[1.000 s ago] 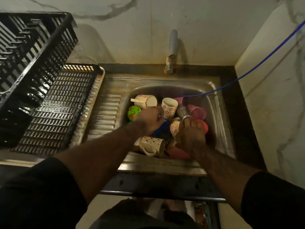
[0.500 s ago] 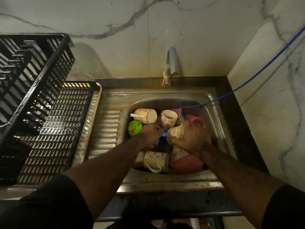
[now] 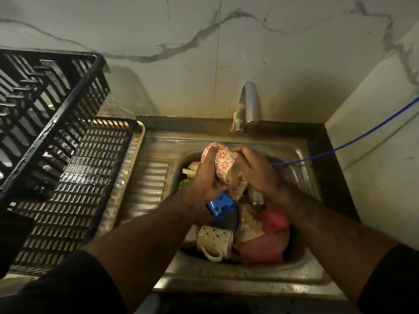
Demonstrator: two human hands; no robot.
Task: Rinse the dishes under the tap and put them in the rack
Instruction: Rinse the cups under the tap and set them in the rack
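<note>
Honestly, with both the left hand [image 3: 205,177] and right hand [image 3: 255,171] curling their fingers around the wet flowered mug [image 3: 223,163] held just below the tap [image 3: 246,107], it could slip onto the crockery crowding the sink [image 3: 301,271].

A: Mugs, count?
B: Four seen: red-flower mug [image 3: 221,160] lifted at 12 o'clock, one [image 3: 190,169] behind at 10, one [image 3: 237,190] under it, brown-patterned mug [image 3: 214,241] at 6.
A: Pink cups?
B: Two, 4 to 5 o'clock [image 3: 273,219] [image 3: 260,249].
A: Racks?
B: Two black [image 3: 52,123] [image 3: 74,189], 9 o'clock. One tap [image 3: 248,103].
</note>
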